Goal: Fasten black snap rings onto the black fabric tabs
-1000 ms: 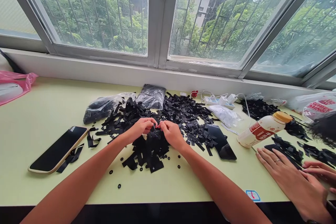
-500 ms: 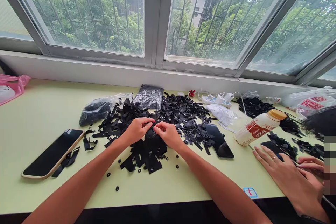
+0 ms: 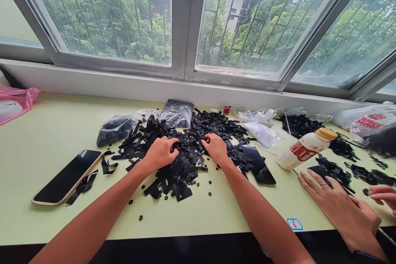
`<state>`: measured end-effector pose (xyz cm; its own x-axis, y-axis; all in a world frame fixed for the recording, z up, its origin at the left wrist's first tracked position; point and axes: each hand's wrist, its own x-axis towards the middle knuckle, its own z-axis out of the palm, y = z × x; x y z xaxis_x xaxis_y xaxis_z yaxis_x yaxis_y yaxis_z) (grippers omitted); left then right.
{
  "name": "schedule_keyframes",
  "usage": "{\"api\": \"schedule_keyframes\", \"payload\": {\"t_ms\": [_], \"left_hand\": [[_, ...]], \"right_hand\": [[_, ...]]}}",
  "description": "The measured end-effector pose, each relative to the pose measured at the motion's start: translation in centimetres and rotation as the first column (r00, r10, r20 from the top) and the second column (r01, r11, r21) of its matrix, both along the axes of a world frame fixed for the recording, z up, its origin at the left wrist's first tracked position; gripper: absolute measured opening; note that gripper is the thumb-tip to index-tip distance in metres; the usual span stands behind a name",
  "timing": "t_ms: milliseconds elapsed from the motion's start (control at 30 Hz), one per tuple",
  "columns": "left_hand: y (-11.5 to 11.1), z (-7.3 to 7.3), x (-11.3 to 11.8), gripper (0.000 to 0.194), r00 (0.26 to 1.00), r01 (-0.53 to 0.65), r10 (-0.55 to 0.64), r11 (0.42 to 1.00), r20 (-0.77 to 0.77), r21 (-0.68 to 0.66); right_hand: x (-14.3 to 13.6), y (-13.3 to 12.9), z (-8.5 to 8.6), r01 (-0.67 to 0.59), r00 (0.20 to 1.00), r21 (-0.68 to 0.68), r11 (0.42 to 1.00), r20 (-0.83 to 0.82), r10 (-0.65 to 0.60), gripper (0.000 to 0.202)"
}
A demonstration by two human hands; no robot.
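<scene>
A wide heap of black fabric strips covers the middle of the table, mixed with small round black pieces like buttons or size markers. Over the heap's left part, my left hand has its fingers curled, the thumb and index tips a little apart. My right hand is at the heap's right part, its thumb and index closing around a small dark piece too small to name. Loose round black pieces lie in front. One strip bears a white letter M.
Phones lie at left and right. Behind the heap are plastic-wrapped black packs and a power strip. A bottle stands near a co-worker's hands. A numbered sticker marks the front edge.
My hands, close together over the heap before, have moved apart; the right one shifted right and slightly farther away. At far right, a co-worker's hand moved to the right.
</scene>
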<state>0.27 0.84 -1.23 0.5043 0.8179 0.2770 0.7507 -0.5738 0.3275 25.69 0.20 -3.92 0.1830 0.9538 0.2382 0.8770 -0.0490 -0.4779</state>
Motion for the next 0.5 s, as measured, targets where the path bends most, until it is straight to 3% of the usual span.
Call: {"api": "schedule_keyframes", "payload": {"t_ms": [167, 267, 400, 500], "left_hand": [[-0.4, -0.1, 0.5, 0.037, 0.999, -0.029, 0.024, 0.99, 0.035, 0.139], [-0.9, 0.3, 0.9, 0.036, 0.991, -0.065, 0.038, 0.974, 0.127, 0.218], [-1.5, 0.7, 1.4, 0.03, 0.961, -0.027, -0.021, 0.986, 0.277, 0.166], [-1.7, 0.6, 1.6, 0.025, 0.95, 0.018, -0.05, 0.994, 0.309, 0.105]], "right_hand": [[-0.1, 0.5, 0.2, 0.062, 0.994, 0.035, 0.997, -0.095, -0.058, 0.027], [-0.6, 0.4, 0.6, 0.072, 0.974, 0.18, 0.981, -0.225, -0.03, 0.028], [-1.5, -0.5, 1.2, 0.001, 0.922, 0.326, 0.945, -0.367, 0.125, 0.036], [-1.8, -0.8, 1.1, 0.039, 0.961, 0.261, 0.964, -0.273, 0.035, 0.035]]}}
